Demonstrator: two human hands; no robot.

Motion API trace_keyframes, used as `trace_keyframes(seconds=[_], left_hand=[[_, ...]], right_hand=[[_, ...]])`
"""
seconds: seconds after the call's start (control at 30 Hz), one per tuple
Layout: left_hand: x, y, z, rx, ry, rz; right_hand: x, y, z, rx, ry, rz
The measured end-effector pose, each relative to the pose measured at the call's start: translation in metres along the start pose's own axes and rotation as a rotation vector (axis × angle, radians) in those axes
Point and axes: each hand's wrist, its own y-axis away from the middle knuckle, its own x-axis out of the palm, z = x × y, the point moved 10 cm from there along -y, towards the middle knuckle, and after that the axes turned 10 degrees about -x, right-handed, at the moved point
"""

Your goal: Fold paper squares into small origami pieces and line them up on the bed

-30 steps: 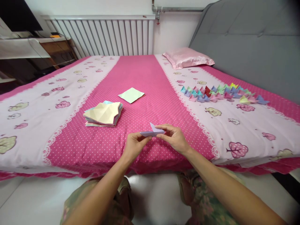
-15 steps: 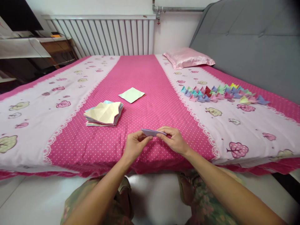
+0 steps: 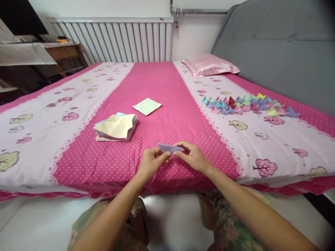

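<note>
Facing the bed [image 3: 162, 80], we took the stack of coloured sheets [image 3: 116, 127] on its pink dotted stripe as our mark: the pink pillow [image 3: 209, 64] lay well beyond the stack and to the right, the row of small folded shapes [image 3: 246, 104] sat well to its right on the pale band, and a single green sheet [image 3: 146, 106] lay just beyond it, apart from it. Nearer to us than the stack and to its right, close to the bed's near edge, our left hand [image 3: 151, 163] and right hand [image 3: 195, 157] met, each with thumb and forefinger closed on an end of the lavender paper piece [image 3: 169, 148], which lay flat between them; whether it touched the cover we could not tell. Our other fingers curled loosely and grasped nothing. To do this fold well, we judged that both pinches should stay on the ends, the edges be matched before any pressure went on, and the crease then be run outward from the middle, since thin paper slips and a skewed crease does not come out. Against the picture from a second before, the triangular flap that had stood up from the piece was laid down, so the piece showed as one flat sliver; our right hand had drawn in a little toward the left hand; the stack, the green sheet and the row had not moved.
</note>
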Motion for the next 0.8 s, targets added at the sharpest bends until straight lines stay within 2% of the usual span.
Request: trace_keyframes(seconds=[0.13,0.27,0.4,0.5,0.67,0.8], left_hand=[[-0.005,-0.001,0.002,-0.037,0.083,-0.053],[-0.008,-0.001,0.004,-0.061,0.143,-0.092],[-0.009,-0.001,0.004,-0.053,0.145,-0.100],[-0.006,-0.001,0.002,-0.044,0.140,-0.069],[-0.004,0.000,0.000,-0.057,0.120,-0.063],[-0.003,0.001,0.001,-0.067,0.119,-0.051]], right_hand=[[-0.015,0.002,-0.006,0.008,-0.020,-0.169],[-0.023,0.003,-0.006,-0.001,-0.031,-0.238],[-0.024,0.002,-0.004,0.010,-0.038,-0.255],[-0.022,0.003,-0.010,0.072,-0.100,-0.257],[-0.012,0.006,-0.023,0.185,-0.235,-0.209],[-0.007,0.005,-0.022,0.185,-0.290,-0.153]])
